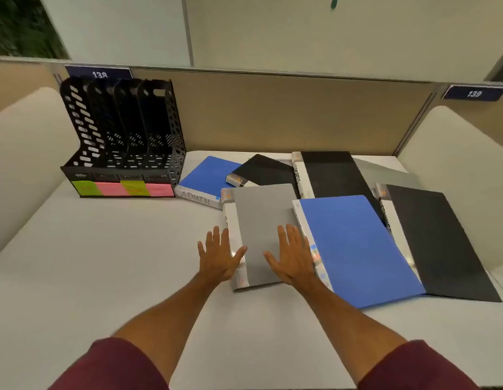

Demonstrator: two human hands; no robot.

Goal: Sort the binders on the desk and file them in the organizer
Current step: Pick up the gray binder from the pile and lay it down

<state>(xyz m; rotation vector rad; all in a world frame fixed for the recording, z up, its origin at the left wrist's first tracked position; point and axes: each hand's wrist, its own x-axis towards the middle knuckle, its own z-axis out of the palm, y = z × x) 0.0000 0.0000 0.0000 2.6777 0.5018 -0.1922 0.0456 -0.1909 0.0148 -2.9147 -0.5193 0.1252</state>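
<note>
A grey binder [263, 212] lies flat in the middle of the desk. My left hand [219, 256] rests open at its spine side, fingers spread. My right hand [292, 257] lies flat and open on the binder's right part. Around it lie a large blue binder [357, 249], a blue binder marked ADMIN [208, 175], and three black binders [268, 170] [333, 173] [439, 243]. A black slotted organizer [123, 142] stands upright at the back left with empty slots and green and pink labels on its front.
The white desk [104, 263] is bounded by a tan partition [287, 114] behind and cream side panels [28, 153] left and right. Number plates 138 and 139 hang on the partition.
</note>
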